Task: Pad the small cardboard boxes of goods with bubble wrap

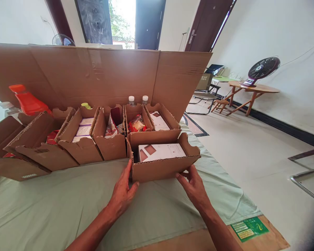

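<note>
In front of me, an open cardboard box [162,169] sits crosswise with its long side toward me. Inside it lies a white carton [163,150] with brown patches. My left hand [123,190] grips its left end, fingers along the side and thumb near the front lower corner. At the lower right corner, my right hand [192,183] holds the box with thumb in front; its other fingertips are partly hidden. Behind stands a row of similar boxes, one with a white carton [159,121], another with a red-and-clear snack packet [137,123].
A tall cardboard panel [99,73] rises behind the row. An orange bottle [28,99] leans at the left, and clear bottles with white caps [131,101] stand behind the boxes. Green cloth [75,209] covers the table. A fan [264,68] rests on a wooden table to the right.
</note>
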The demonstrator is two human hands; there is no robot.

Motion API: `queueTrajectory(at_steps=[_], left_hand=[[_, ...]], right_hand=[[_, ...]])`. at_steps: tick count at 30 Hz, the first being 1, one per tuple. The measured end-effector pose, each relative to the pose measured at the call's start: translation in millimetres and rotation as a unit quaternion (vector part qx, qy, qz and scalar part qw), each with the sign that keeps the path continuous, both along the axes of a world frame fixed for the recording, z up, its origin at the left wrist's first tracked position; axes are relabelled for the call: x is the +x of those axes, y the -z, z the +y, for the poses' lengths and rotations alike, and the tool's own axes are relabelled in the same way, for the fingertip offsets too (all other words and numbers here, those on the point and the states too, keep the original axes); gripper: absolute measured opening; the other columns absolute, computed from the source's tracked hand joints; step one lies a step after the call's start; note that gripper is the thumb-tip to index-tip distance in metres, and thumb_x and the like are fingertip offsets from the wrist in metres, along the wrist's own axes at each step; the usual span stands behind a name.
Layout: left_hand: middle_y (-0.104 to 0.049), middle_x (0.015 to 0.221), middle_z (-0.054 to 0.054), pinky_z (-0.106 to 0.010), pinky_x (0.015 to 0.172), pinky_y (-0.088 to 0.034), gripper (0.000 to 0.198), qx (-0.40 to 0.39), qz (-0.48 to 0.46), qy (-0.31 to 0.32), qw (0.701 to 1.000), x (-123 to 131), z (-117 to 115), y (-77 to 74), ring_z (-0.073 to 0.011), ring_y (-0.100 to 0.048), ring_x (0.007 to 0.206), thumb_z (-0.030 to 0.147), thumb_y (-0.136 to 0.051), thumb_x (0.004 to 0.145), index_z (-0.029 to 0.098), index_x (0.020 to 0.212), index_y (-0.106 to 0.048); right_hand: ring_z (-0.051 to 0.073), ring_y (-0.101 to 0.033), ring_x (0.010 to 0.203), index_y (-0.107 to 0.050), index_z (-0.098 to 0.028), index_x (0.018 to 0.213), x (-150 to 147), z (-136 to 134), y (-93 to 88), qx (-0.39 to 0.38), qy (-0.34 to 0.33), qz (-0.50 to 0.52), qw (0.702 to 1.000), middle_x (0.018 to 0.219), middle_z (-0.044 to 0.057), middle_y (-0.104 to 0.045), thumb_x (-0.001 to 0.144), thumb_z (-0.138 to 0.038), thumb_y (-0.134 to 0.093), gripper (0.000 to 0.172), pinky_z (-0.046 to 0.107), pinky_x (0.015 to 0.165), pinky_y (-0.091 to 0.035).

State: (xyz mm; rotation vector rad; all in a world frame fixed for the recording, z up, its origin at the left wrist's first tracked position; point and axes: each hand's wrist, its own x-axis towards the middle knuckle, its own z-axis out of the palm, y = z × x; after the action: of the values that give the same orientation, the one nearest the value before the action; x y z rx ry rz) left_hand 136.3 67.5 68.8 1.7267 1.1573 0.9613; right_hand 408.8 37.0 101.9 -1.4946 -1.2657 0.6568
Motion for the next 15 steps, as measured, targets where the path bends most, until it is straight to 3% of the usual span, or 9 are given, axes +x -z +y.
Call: queueTrajectory(at_steps=[2,6,8,11,13,15], left_hand=[[-0.048,0.154,-0.012,-0.042,0.097,-0.053,0.077,-0.004,-0.003,0.004,1.0,2,3,-2.6,-0.0271,-0.058,0.127,0.02,-0.053,0.088,0.028,0.159,-0.023],[-0.046,0.156,-0.011,-0.044,0.106,-0.048,0.08,-0.01,0.009,0.029,0.999,-6,3,-11.7,-0.0277,-0.052,0.133,0.018,-0.055,0.084,0.024,0.159,-0.025],[-0.046,0.156,-0.012,-0.044,0.11,-0.045,0.076,-0.02,0.052,0.063,0.996,-21,-8,-16.2,-0.0276,-0.051,0.135,0.019,-0.055,0.084,0.022,0.156,-0.032],[-0.055,0.148,-0.012,-0.046,0.114,-0.041,0.061,-0.037,0.128,0.113,0.985,-57,-41,-18.8,-0.0281,-0.052,0.133,0.02,-0.058,0.083,0.019,0.144,-0.052],[-0.058,0.145,-0.014,-0.048,0.118,-0.035,0.054,-0.038,0.169,0.108,0.979,-80,-71,-17.7,-0.0299,-0.048,0.138,0.021,-0.062,0.081,0.018,0.135,-0.06],[-0.054,0.149,-0.014,-0.048,0.122,-0.029,0.051,-0.022,0.194,0.09,0.976,-100,-100,-15.8,-0.0305,-0.04,0.144,0.022,-0.064,0.082,0.017,0.133,-0.062]], right_hand=[[0.023,-0.069,0.09,-0.055,-0.023,0.119,-2,2,2.0,0.004,0.006,0.016,1.0,0.114,0.01,-0.067,0.085,-0.046,-0.067,0.044,0.035,0.075,-0.059],[0.029,-0.061,0.119,-0.056,-0.02,0.125,-9,-7,8.6,0.003,0.043,0.05,0.998,0.13,0.014,-0.063,0.082,-0.048,-0.068,0.054,0.042,0.096,-0.054],[0.033,-0.055,0.129,-0.054,-0.018,0.132,-14,-22,15.8,-0.008,0.094,0.062,0.994,0.137,0.016,-0.06,0.079,-0.052,-0.069,0.064,0.046,0.101,-0.05],[0.036,-0.056,0.129,-0.05,-0.02,0.143,-25,-50,33.2,-0.048,0.141,0.036,0.988,0.143,0.015,-0.058,0.081,-0.055,-0.067,0.074,0.051,0.103,-0.048],[0.036,-0.059,0.126,-0.05,-0.024,0.144,-32,-59,50.3,-0.053,0.089,-0.047,0.994,0.146,0.013,-0.056,0.084,-0.054,-0.063,0.069,0.051,0.101,-0.049],[0.039,-0.06,0.123,-0.063,-0.023,0.129,-41,-58,71.0,-0.013,-0.003,-0.179,0.984,0.14,0.014,-0.06,0.084,-0.057,-0.059,0.057,0.056,0.1,-0.048]])
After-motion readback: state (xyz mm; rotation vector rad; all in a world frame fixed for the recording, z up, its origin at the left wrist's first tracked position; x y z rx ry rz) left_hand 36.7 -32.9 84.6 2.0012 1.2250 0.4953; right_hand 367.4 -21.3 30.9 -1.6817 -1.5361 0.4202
